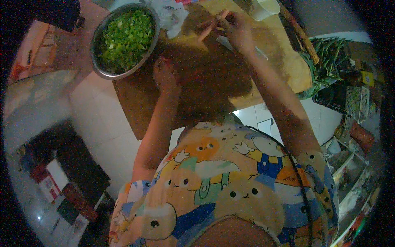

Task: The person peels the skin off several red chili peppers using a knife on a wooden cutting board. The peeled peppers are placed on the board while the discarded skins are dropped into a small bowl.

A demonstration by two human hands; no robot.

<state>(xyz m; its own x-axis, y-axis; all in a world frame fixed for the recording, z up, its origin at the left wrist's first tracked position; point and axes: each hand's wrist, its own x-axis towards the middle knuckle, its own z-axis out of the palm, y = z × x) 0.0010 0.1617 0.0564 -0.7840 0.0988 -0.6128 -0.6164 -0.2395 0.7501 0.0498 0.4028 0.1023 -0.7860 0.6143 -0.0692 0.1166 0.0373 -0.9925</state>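
Observation:
My left hand is low over the wooden table, close to the right side of a metal bowl of chopped green vegetables. Dim light and blur hide its fingers, so I cannot tell whether it holds anything. My right hand is raised over the far part of the table, its fingers bent and some stretched towards the left. It is too blurred to show whether something small is in it. Beneath this hand lies a pale, blade-like object, partly covered.
A crumpled clear plastic bag lies right of the bowl. A white cup or tub stands at the far right of the table. Long green leafy vegetables are past the right edge, near a plastic basket. Dark boxes stand lower left.

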